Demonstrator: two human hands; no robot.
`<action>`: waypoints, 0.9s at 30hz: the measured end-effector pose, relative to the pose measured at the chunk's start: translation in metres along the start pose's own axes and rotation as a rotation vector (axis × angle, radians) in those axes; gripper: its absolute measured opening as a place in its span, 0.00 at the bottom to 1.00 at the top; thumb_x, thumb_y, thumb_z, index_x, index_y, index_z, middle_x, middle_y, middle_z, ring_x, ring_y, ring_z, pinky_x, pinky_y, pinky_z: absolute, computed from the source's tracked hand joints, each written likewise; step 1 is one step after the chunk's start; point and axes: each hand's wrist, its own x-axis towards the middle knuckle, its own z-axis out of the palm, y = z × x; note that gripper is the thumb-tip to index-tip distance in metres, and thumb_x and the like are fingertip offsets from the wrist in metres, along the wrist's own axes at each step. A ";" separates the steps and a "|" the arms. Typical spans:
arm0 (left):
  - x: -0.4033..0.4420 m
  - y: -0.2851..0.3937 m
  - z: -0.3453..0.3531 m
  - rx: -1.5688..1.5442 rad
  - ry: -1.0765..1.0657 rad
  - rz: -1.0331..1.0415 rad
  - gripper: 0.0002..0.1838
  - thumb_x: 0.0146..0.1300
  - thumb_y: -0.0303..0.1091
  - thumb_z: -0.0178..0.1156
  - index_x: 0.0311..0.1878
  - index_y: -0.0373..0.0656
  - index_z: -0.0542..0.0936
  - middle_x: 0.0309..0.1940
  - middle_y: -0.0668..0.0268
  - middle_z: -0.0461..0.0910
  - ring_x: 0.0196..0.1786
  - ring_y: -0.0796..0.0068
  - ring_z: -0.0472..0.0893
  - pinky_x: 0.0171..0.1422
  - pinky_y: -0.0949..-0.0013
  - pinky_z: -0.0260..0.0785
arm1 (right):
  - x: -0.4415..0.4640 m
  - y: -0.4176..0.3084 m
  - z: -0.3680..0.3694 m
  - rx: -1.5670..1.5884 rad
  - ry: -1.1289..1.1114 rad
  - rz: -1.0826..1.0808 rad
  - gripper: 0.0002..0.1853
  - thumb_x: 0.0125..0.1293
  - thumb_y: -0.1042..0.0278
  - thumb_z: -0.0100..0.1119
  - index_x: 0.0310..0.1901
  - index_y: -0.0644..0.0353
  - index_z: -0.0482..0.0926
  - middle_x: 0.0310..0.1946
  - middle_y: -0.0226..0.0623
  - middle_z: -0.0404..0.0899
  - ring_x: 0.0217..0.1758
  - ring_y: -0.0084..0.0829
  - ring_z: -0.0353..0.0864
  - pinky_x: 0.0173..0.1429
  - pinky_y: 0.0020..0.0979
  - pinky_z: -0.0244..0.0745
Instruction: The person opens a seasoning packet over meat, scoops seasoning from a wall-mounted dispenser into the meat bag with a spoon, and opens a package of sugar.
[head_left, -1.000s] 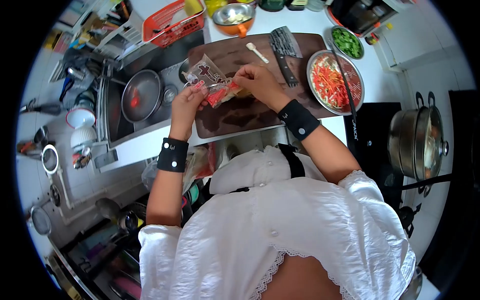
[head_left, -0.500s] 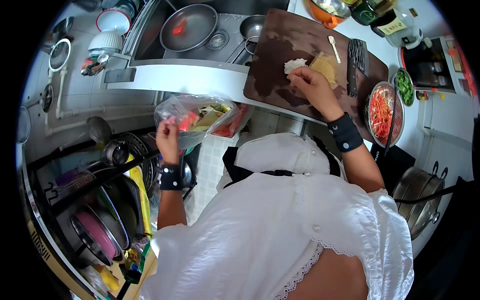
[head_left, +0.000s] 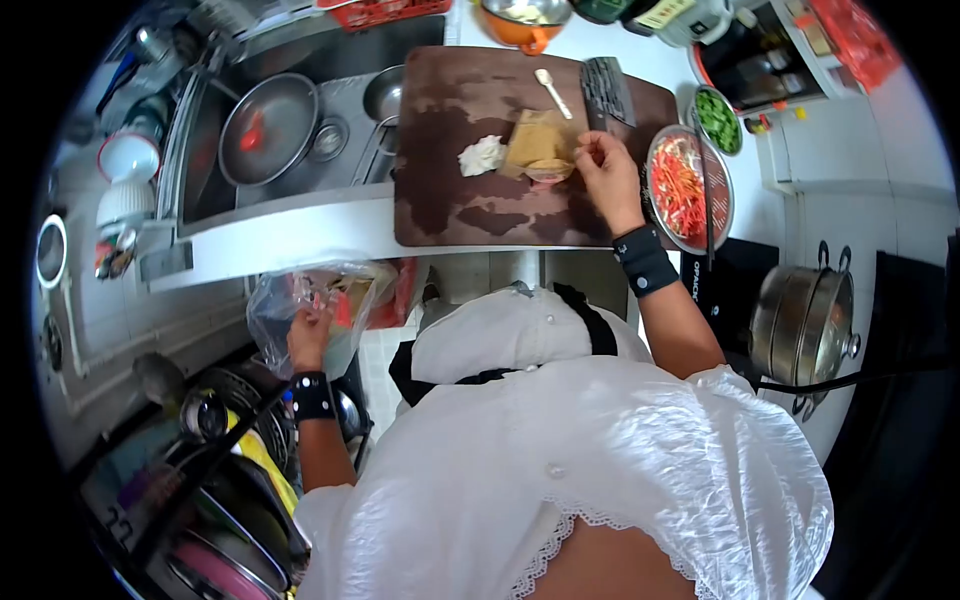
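Note:
My left hand [head_left: 310, 338] is low at the left, at the mouth of a clear plastic bag [head_left: 270, 315] that hangs below the counter edge; its fingertips are too blurred to show what they hold. Over the brown cutting board [head_left: 440, 215], my right hand [head_left: 606, 175] pinches the edge of a clear packet [head_left: 535, 142] with tan contents. Beside the packet lies a crumpled white piece [head_left: 482, 156]. A small white spoon [head_left: 552, 92] and a cleaver [head_left: 606, 90] rest toward the board's far side.
A strainer bowl of shredded vegetables [head_left: 680, 190] with chopsticks across it stands right of the board, near a bowl of chopped greens [head_left: 716, 120]. The sink at the left holds a pan [head_left: 268, 128]. A steamer pot [head_left: 808, 325] sits at the right.
My left hand has gone from the board down to the bag, and the red-printed wrapper has left the board area. My right hand has moved right, to the packet's edge. The view has shifted.

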 end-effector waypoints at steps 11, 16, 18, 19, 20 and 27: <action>-0.048 0.112 -0.059 0.527 -0.057 0.219 0.26 0.55 0.58 0.52 0.40 0.45 0.82 0.37 0.52 0.80 0.44 0.51 0.78 0.48 0.55 0.69 | -0.003 0.036 0.015 0.103 -0.046 0.270 0.20 0.57 0.53 0.55 0.47 0.58 0.76 0.41 0.47 0.76 0.43 0.46 0.76 0.50 0.38 0.69; -0.076 0.214 -0.014 -0.102 -0.162 0.841 0.10 0.57 0.33 0.58 0.40 0.38 0.78 0.37 0.56 0.78 0.39 0.60 0.78 0.43 0.65 0.70 | -0.005 0.045 0.030 0.258 -0.070 0.325 0.21 0.60 0.52 0.51 0.47 0.60 0.76 0.43 0.50 0.75 0.47 0.48 0.74 0.53 0.38 0.68; -0.063 0.250 0.026 -0.129 -0.033 1.096 0.18 0.56 0.33 0.59 0.50 0.37 0.72 0.41 0.55 0.76 0.41 0.58 0.78 0.45 0.64 0.70 | -0.014 0.036 0.026 0.256 -0.043 0.327 0.20 0.60 0.53 0.50 0.47 0.60 0.76 0.43 0.51 0.76 0.48 0.48 0.74 0.53 0.38 0.67; -0.057 0.265 0.045 -0.137 0.045 1.227 0.21 0.56 0.33 0.59 0.53 0.37 0.70 0.42 0.54 0.76 0.42 0.57 0.77 0.46 0.63 0.70 | -0.016 0.042 0.031 0.209 -0.005 0.252 0.17 0.65 0.60 0.50 0.46 0.66 0.75 0.33 0.38 0.78 0.31 0.28 0.78 0.39 0.26 0.72; -0.051 0.274 0.060 -0.076 0.010 1.176 0.22 0.56 0.33 0.59 0.53 0.37 0.69 0.41 0.54 0.76 0.42 0.57 0.77 0.45 0.63 0.70 | -0.019 0.038 0.028 0.174 -0.004 0.241 0.17 0.65 0.60 0.50 0.46 0.66 0.75 0.32 0.40 0.78 0.31 0.30 0.77 0.40 0.28 0.71; -0.047 0.290 0.078 -0.074 -0.047 1.036 0.20 0.55 0.32 0.61 0.50 0.38 0.72 0.36 0.55 0.77 0.37 0.58 0.78 0.40 0.63 0.70 | -0.043 -0.003 -0.003 0.155 0.003 0.251 0.17 0.64 0.59 0.47 0.43 0.65 0.76 0.38 0.55 0.74 0.44 0.52 0.73 0.50 0.42 0.67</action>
